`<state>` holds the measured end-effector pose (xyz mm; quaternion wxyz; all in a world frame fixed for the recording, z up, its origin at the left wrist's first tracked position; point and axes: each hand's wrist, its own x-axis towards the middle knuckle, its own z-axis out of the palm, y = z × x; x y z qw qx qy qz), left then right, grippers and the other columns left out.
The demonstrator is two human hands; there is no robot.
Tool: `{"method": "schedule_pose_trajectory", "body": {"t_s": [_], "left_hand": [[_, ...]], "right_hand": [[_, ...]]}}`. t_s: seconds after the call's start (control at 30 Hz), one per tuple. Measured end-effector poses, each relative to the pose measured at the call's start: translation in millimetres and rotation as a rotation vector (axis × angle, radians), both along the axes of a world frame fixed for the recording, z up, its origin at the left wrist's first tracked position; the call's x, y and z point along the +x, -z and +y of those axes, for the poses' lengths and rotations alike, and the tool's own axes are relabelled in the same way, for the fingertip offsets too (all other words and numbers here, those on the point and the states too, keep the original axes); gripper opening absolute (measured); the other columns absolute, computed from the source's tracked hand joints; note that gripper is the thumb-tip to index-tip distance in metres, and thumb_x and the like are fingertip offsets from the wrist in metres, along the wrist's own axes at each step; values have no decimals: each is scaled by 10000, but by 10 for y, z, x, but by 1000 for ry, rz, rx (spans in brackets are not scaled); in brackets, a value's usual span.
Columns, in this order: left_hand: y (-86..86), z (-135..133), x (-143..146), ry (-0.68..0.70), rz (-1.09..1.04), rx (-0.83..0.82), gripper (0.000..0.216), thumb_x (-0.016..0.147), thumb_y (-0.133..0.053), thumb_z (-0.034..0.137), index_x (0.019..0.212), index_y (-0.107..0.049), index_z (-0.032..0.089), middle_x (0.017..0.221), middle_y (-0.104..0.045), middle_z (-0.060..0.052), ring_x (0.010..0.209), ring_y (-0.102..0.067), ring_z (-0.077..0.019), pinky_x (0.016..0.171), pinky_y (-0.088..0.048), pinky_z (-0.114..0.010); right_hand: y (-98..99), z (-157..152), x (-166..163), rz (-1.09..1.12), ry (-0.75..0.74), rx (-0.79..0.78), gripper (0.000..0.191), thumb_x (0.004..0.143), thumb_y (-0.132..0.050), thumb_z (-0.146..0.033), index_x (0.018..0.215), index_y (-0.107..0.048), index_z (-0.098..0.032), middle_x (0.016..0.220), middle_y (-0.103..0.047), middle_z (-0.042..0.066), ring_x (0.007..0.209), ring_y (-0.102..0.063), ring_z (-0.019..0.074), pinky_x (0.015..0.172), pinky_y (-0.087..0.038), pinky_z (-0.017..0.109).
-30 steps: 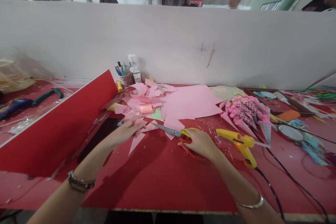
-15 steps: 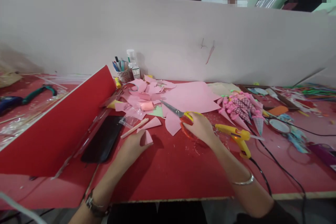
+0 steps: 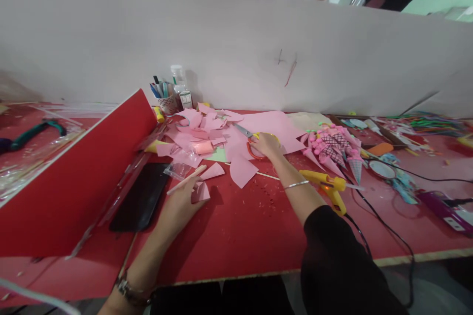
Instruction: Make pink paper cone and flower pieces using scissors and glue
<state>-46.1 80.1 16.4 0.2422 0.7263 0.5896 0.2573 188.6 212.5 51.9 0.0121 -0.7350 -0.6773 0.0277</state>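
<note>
My left hand (image 3: pixel 182 205) is closed on a small curved piece of pink paper (image 3: pixel 201 192) above the red table. Beside its fingers lie a pale stick (image 3: pixel 186 179) and another pink paper piece (image 3: pixel 213 171). Farther forward, my right hand (image 3: pixel 269 145) has its fingers around the handles of the scissors (image 3: pixel 243 130), which have one yellow and one orange-red loop. The blades point to the far left, over a large sheet of pink paper (image 3: pixel 284 125). Some right-hand fingers are hidden behind the hand. A pile of pink scraps (image 3: pixel 199 120) spreads to the left of the blades.
A yellow glue gun (image 3: pixel 321 180) with a black cord lies at the right, near several pink paper cones (image 3: pixel 332 145). At the left are a black phone (image 3: pixel 142 197) and a slanted red board (image 3: pixel 84 172). A pen cup (image 3: pixel 166 103) stands against the white partition.
My right hand has moved forward and left with the scissors, onto the pink sheet. My left hand stays near its place with the paper. The view has turned slightly.
</note>
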Motion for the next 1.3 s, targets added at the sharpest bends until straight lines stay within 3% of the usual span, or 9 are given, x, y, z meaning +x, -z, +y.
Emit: {"method": "schedule_pose_trajectory", "body": {"t_s": [0.2,0.33,0.37,0.43,0.57,0.8,1.0,1.13,1.3], "left_hand": [[18,-1,-15,12,22,41,495,756,-428,246,1248,-376,226,1260,-491,-32,1052,-509,-198,888,-392,-335],[58,-3,-46,29,128,151,559,717,-488,187,1261,-366,222,1181,-534,-55,974,-516,-219,853,-400,-370],[71,-4,-51,28,152,184,562,719,-492,180,1264,-363,225,1152,-544,-59,955,-518,-218,846,-400,-370],[94,-6,-53,20,198,237,549,733,-491,186,1265,-363,230,1106,-550,-69,950,-514,-222,839,-400,-371],[108,-18,-22,0,286,304,538,741,-492,203,1262,-359,218,1102,-521,-93,1022,-488,-251,825,-411,-386],[10,-78,90,117,364,458,467,787,-480,232,1228,-338,175,1189,-472,-132,1074,-452,-265,840,-408,-395],[-80,-166,279,332,413,504,463,775,-520,226,1211,-373,184,1130,-532,-103,999,-498,-243,822,-406,-359],[-26,-269,431,497,444,399,308,786,-480,136,1087,-495,197,994,-617,-56,837,-562,-192,709,-431,-307],[102,-370,483,521,417,343,211,805,-466,127,993,-550,174,929,-653,-42,766,-590,-175,651,-440,-287]], "right_hand": [[-51,-115,-66,-6,-150,31,304,827,-425,-236,1055,-552,-81,1127,-518,205,1046,-499,267,796,-406,339],[-102,-430,-16,71,-489,-54,431,696,-607,-239,1119,-525,-233,1181,-510,52,1118,-444,178,921,-357,282],[-84,-511,21,128,-660,-121,518,666,-635,-238,1165,-492,-228,1218,-485,61,1144,-424,186,939,-352,305],[-15,-647,101,164,-781,-205,597,638,-655,-223,1203,-461,-215,1286,-429,84,1197,-374,206,958,-345,337],[141,-751,162,144,-746,-121,464,737,-537,-157,1196,-471,-166,1247,-482,102,1153,-429,194,945,-359,350],[173,-763,83,-50,-713,46,225,770,-470,-69,915,-631,-131,884,-647,100,805,-574,182,728,-429,307],[223,-1249,27,16,-903,541,276,866,-353,-144,883,-628,-138,774,-654,64,650,-526,147,574,-403,261],[349,-1587,-46,87,-893,471,302,867,-343,-136,763,-627,-148,769,-655,57,635,-533,141,576,-428,261],[473,-1755,69,286,-781,261,206,845,-430,-200,903,-623,-161,955,-657,78,832,-595,165,722,-477,294]]}}
